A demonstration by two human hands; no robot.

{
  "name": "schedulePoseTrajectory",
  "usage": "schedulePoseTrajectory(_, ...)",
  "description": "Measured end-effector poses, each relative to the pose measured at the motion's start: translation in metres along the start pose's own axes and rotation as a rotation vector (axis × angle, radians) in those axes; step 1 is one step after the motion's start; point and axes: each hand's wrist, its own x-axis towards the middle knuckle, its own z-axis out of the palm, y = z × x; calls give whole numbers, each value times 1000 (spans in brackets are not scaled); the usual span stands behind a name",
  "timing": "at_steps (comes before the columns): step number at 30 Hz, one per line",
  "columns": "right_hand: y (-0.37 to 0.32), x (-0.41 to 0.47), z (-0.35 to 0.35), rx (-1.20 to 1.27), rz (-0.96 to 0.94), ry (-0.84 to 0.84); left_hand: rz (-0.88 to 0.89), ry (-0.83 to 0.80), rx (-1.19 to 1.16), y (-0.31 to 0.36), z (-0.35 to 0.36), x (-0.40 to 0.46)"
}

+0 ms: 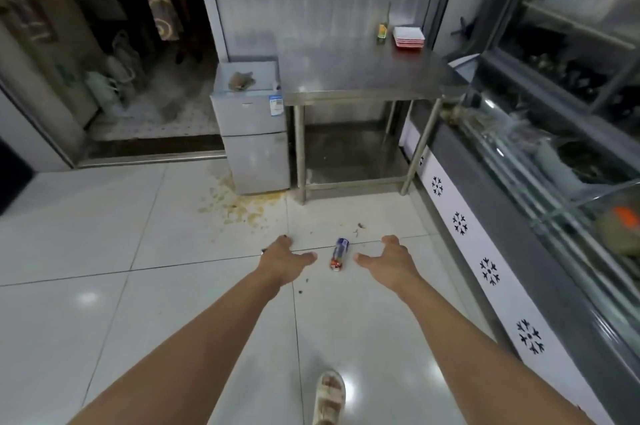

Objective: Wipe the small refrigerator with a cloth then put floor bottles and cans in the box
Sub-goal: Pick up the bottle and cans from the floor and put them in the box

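Both arms stretch forward over the tiled floor. Left hand and right hand are both spread wide, fingers relaxed, holding nothing.

Small refrigerator stands against the left end of the steel table, well ahead of the hands. Brown cloth lies crumpled on the fridge top, near its middle, untouched by either hand.

One bottle lies on its side on the floor, in frame between the two hands, touching neither. Can't tell how far above it the hands actually are. Something small and dark pokes out just behind the left hand; too hidden to name.

No box visible in this view.

Yellowish spill spreads on the tiles at the fridge's front left corner, plus a few crumbs near the bottle.

Step, my read: ambiguous. Cloth sitting on the fridge could mean wiping is either finished or not yet begun; the hands framing the bottle suggest the pickup phase.

Next move, if pickup: lower one hand, wrap fingers round the bottle's body, and lift. It lies on smooth tile, so it'll likely roll if nudged; come from above, not from the side. Then locate the box, since it's out of view.

Red-and-white trays and a small green bottle sit at the table's far right corner; not floor items, leave them.
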Motion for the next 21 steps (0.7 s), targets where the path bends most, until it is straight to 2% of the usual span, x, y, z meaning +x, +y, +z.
schedulePoseTrajectory(13, -57, 228, 41, 20, 132, -64, -167, -70, -15, 48, -13, 240)
schedulePoseTrajectory(21, -74, 324, 89, 73, 298, -40, -149, -147, 210, 48, -18, 371)
